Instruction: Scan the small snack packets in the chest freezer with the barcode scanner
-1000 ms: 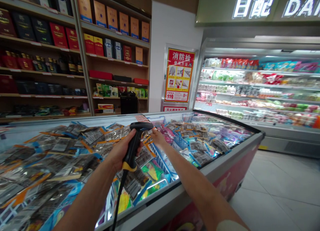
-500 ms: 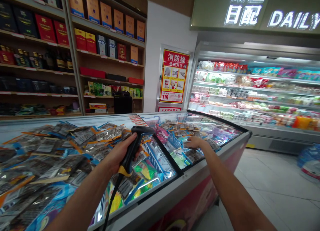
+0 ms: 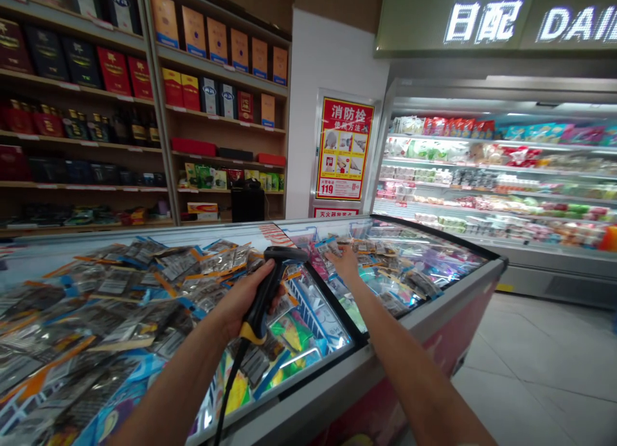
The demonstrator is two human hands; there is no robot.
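Observation:
My left hand (image 3: 249, 296) is wrapped round the handle of a black and yellow barcode scanner (image 3: 270, 285), its head level and its cable hanging down. Below and left of it, many clear snack packets (image 3: 116, 285) with orange and blue edges lie heaped on the freezer's glass top. My right hand (image 3: 345, 263) reaches over the right half of the freezer. Its fingertips pinch a small clear packet with a blue edge (image 3: 328, 247), partly hidden by the fingers. More such packets (image 3: 385, 248) lie on the glass right beside that hand.
A chest freezer (image 3: 463, 253) with black-framed glass spans the front. Shelves of boxed bottles (image 3: 219, 99) stand behind on the left. A red fire-hydrant poster (image 3: 345, 150) hangs on the wall. A lit open chiller (image 3: 501, 169) stands at the right above a tiled floor (image 3: 540, 362).
My right hand has moved left and farther back over the glass, with a packet at its fingertips. The left hand still grips the scanner. The view has turned slightly left.

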